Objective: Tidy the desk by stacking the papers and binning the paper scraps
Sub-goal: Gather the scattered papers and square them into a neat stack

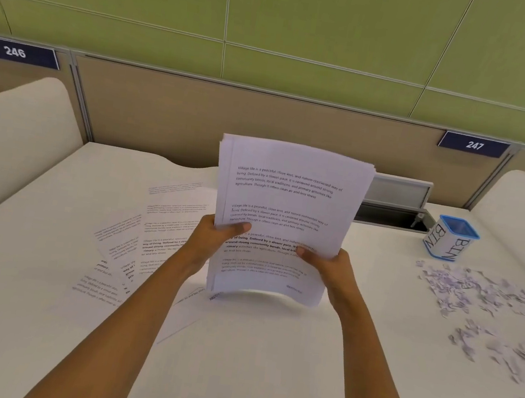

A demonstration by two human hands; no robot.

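A stack of printed papers (288, 195) stands nearly upright above the middle of the white desk (249, 364), its lower edge just over the surface. My left hand (213, 235) grips the stack's left edge, thumb on the front sheet. My right hand (329, 264) grips the right edge the same way. Several more printed sheets (155, 238) lie fanned out flat on the desk to the left. A scatter of small paper scraps (486, 315) covers the desk's right side. A small white box with a blue rim, lettered BIN (451, 238), stands behind the scraps.
A beige partition (231, 121) runs along the back of the desk, with number plates 246 (15, 51) and 247 (474, 145). An open cable slot (393, 212) sits at the back, right of the stack. Padded cream dividers (12, 132) flank the desk on both sides.
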